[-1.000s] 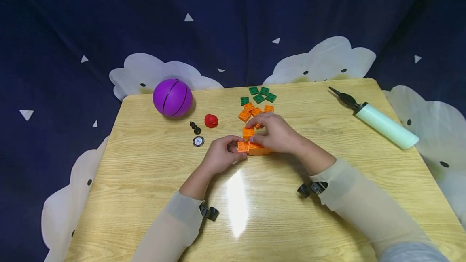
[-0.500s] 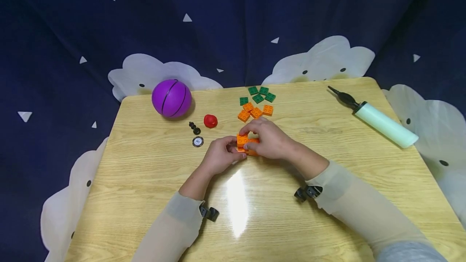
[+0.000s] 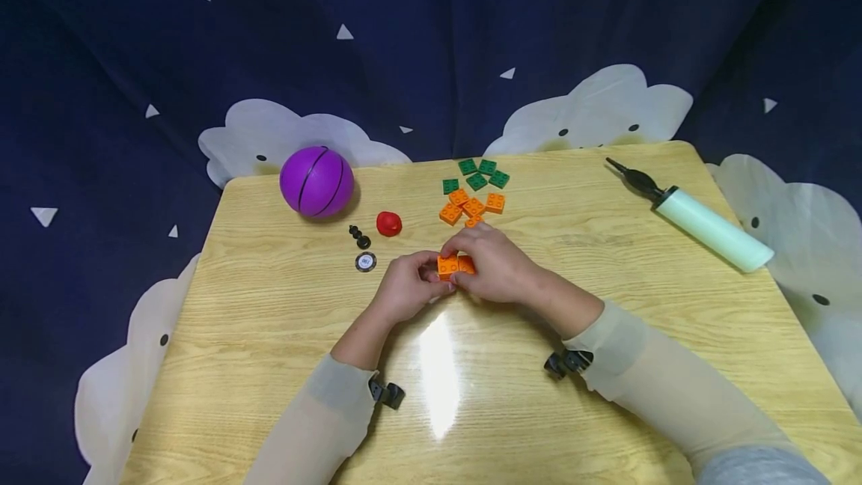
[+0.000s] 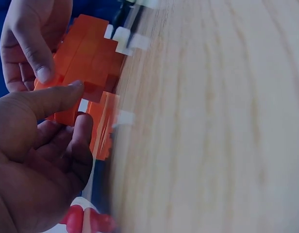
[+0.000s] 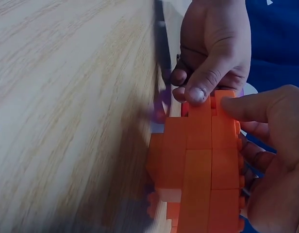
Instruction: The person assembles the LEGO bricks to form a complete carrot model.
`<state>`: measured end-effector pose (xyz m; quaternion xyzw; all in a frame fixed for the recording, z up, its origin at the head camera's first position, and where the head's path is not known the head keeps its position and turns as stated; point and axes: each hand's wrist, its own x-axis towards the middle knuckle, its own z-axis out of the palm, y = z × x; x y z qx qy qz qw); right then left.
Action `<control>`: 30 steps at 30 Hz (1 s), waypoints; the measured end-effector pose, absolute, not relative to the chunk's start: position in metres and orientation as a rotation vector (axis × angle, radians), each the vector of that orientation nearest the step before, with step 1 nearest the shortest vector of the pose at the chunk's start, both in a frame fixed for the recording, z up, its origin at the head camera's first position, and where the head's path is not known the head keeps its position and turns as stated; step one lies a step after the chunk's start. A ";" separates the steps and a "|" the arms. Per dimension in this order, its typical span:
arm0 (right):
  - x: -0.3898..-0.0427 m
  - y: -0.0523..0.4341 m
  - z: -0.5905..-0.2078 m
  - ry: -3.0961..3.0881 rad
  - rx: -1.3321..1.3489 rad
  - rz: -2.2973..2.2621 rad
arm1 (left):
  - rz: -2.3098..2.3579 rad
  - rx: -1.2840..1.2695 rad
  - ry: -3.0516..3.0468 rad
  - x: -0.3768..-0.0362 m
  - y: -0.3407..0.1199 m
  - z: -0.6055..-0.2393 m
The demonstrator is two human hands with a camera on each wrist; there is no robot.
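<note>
Right hand nearer; blocky orange brick stack

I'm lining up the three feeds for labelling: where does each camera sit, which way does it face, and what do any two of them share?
Head: on the head, looking forward and down at the table; both sleeved forearms, left hand and right hand show.
Left wrist: low by the left hand, facing the orange brick assembly.
Right wrist: low by the right hand, facing the same bricks.
Shared: all three show both hands gripping the orange brick assembly.
</note>
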<state>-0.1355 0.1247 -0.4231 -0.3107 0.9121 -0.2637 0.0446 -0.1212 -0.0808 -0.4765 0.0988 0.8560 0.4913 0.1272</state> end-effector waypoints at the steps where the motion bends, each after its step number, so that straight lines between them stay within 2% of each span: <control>1: -0.135 0.125 -0.423 2.790 -0.944 -0.801 | 1.436 0.290 2.489 -0.121 -0.081 -0.477; 30: -0.137 0.124 -0.425 2.803 -0.918 -0.756 | 1.427 0.326 2.515 -0.123 -0.077 -0.472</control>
